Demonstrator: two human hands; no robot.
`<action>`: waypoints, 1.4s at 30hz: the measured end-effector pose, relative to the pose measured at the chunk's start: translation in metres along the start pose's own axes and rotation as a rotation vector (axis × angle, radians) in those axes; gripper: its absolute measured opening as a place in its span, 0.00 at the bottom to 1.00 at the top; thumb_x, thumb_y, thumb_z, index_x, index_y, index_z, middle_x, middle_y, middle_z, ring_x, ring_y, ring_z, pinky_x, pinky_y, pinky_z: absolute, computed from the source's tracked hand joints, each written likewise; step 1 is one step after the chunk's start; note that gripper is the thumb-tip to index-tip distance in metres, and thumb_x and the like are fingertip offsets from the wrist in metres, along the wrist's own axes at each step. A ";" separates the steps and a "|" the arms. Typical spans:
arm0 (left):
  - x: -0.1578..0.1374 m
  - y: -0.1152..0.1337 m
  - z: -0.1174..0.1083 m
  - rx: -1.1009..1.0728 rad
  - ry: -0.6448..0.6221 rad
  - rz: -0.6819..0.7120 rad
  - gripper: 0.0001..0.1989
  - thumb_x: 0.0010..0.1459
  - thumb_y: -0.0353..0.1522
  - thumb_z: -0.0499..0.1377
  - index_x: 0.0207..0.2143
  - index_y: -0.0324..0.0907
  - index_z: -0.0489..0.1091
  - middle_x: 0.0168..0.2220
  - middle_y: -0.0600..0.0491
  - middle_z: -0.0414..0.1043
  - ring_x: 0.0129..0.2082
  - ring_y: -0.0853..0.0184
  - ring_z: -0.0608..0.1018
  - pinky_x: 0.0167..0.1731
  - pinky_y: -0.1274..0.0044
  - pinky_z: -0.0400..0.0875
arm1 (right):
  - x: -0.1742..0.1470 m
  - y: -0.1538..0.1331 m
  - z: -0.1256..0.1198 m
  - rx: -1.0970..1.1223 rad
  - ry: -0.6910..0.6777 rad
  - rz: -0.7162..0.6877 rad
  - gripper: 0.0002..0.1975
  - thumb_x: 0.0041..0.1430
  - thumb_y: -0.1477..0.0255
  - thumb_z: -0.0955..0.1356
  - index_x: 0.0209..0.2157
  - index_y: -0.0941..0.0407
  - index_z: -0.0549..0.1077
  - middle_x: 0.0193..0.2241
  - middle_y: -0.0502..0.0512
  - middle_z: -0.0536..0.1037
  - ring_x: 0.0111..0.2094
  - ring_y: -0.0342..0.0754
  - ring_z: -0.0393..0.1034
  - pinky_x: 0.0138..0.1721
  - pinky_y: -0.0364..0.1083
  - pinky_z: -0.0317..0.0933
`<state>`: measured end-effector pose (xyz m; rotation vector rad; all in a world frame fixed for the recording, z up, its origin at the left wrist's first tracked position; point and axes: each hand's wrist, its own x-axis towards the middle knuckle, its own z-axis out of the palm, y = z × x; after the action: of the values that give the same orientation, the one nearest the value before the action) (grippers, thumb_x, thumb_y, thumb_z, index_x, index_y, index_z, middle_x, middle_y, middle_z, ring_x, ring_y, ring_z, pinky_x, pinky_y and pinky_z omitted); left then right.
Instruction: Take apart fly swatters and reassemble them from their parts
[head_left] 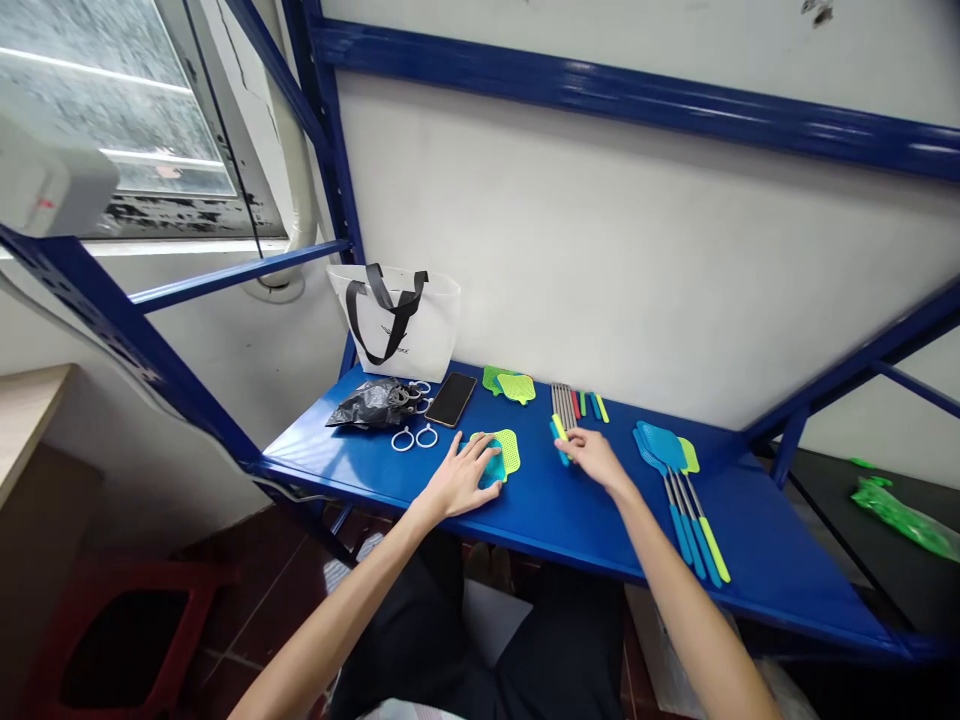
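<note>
My left hand (463,478) lies with its fingers spread over a blue fly swatter head (493,470), which overlaps a yellow-green swatter head (511,452). My right hand (592,452) is closed on a yellow-green handle (559,428); a blue handle (556,448) shows right beside it, and I cannot tell whether that one is gripped too. Just behind this hand lie several metal rods (562,400) in a row. Past them are short red, green, blue and yellow-green handles (603,408). Several complete fly swatters (686,500) with blue and yellow-green heads rest to the right.
Green and yellow-green swatter heads (516,387) lie near the wall. On the left of the blue table (360,470) are a phone (451,399), white rings (403,440), a black plastic bag (367,405) and a white tote bag (427,330). Blue frame posts (780,400) stand at both ends.
</note>
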<state>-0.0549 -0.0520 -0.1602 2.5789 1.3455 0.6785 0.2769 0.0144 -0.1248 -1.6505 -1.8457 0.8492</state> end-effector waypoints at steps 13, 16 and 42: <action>-0.026 0.004 -0.002 0.031 -0.001 0.051 0.24 0.77 0.35 0.52 0.69 0.63 0.70 0.77 0.54 0.61 0.77 0.51 0.61 0.76 0.43 0.50 | -0.041 -0.013 0.049 -0.122 0.248 0.022 0.18 0.64 0.54 0.68 0.36 0.53 0.82 0.24 0.54 0.81 0.28 0.55 0.78 0.29 0.46 0.60; -0.026 0.005 -0.002 0.005 0.015 0.033 0.20 0.77 0.37 0.52 0.65 0.58 0.74 0.74 0.53 0.65 0.76 0.53 0.63 0.76 0.44 0.49 | -0.042 -0.004 0.048 -0.162 0.286 0.030 0.20 0.67 0.53 0.67 0.39 0.53 0.83 0.25 0.54 0.82 0.29 0.55 0.80 0.31 0.46 0.62; -0.016 -0.002 0.007 -0.001 0.071 -0.015 0.20 0.79 0.39 0.50 0.66 0.58 0.73 0.72 0.53 0.69 0.75 0.55 0.66 0.77 0.48 0.51 | 0.045 -0.058 0.045 -0.746 0.264 0.278 0.21 0.75 0.69 0.64 0.62 0.63 0.77 0.58 0.77 0.78 0.56 0.61 0.78 0.51 0.52 0.68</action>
<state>-0.0614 -0.0633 -0.1720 2.5645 1.3835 0.7752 0.1989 0.0504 -0.1131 -2.3659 -1.8763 -0.0106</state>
